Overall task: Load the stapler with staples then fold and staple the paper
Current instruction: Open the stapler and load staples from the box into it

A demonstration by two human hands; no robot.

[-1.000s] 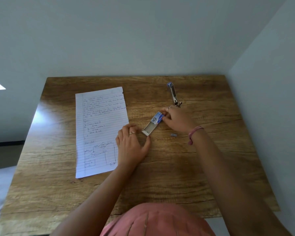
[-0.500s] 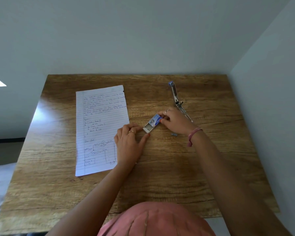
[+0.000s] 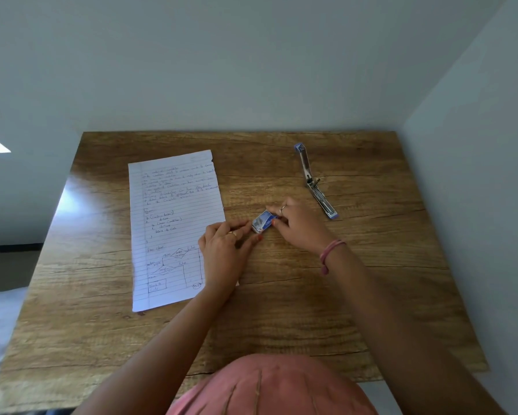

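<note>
A small blue staple box point(image 3: 263, 222) lies on the wooden table point(image 3: 371, 295) near its middle. My left hand point(image 3: 226, 253) pinches the box's left end between fingertips and thumb. My right hand point(image 3: 299, 224) pinches its right end. The box's drawer looks pushed in. A lined sheet of paper point(image 3: 173, 223) with handwriting and a flow chart lies flat to the left, partly under my left hand. The stapler point(image 3: 313, 181) lies swung fully open at the back right, apart from both hands.
White walls stand behind the table and along its right side. A pink bracelet point(image 3: 331, 250) is on my right wrist. The table's front edge is close to my body.
The drawer of the staple box stuck out to the left a second ago; both hands have pushed it in and the box is now short. A small grey piece near my right wrist is hidden now.
</note>
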